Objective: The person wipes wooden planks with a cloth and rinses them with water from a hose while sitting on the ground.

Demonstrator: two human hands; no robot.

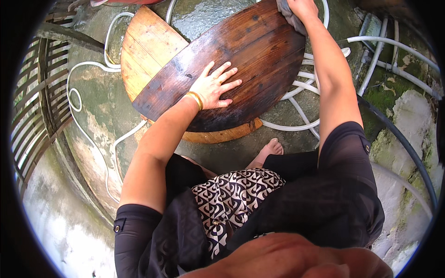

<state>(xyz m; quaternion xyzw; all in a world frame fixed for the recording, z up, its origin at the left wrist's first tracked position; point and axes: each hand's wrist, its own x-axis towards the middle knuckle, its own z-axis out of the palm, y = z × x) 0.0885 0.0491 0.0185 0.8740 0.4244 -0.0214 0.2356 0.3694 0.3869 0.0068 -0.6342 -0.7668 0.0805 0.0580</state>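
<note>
A dark, wet wooden board (243, 66) made of planks, with one curved edge and one straight edge, lies across a paler wooden piece (149, 45) with a rounded edge. My left hand (217, 85) rests flat on the dark board with its fingers spread and holds nothing. A gold-coloured bangle (195, 100) circles that wrist. At the board's upper right end, my right hand (303, 8) grips a grey cloth (291, 17) against the surface. Part of that hand is cut off by the picture's top edge.
White hose (292, 127) lies in loops right of and beneath the boards, and more winds across the left floor. Slatted fencing (43, 83) stands at the left. Pipes (375, 59) and a black hose (403, 135) run along the right. The concrete floor (205, 17) is wet. My bare foot (269, 151) is near the boards.
</note>
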